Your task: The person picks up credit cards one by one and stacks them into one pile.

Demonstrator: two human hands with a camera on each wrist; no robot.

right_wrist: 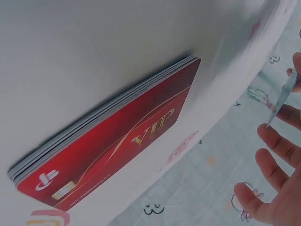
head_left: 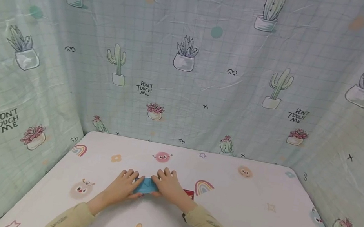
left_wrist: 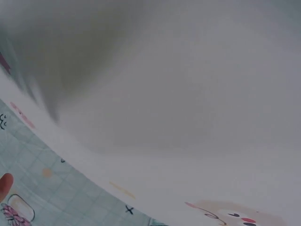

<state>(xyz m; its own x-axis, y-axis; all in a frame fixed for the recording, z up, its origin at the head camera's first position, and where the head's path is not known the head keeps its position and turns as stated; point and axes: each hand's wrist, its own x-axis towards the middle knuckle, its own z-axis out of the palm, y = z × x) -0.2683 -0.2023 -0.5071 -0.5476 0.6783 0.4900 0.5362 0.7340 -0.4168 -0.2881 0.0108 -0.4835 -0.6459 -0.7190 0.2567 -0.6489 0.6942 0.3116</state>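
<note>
In the head view a small flat blue piece (head_left: 147, 186), thin like a card or sleeve, is held up between both hands. My left hand (head_left: 122, 186) pinches its left end, and my right hand (head_left: 170, 186) pinches its right end. Seen from the right wrist, the blue piece (right_wrist: 283, 98) shows only as a thin pale edge, with fingers (right_wrist: 277, 139) of the right hand beside it. One fingertip (left_wrist: 5, 185) enters the left wrist view; the piece is out of sight there.
A neat stack of red VIP cards (right_wrist: 127, 136) lies on the table, partly hidden behind the right wrist in the head view. The white table (head_left: 243, 202) has printed cartoon figures. Cactus-print curtains (head_left: 201, 124) surround its back and sides. A small dark object (head_left: 184, 217) shows under the right wrist.
</note>
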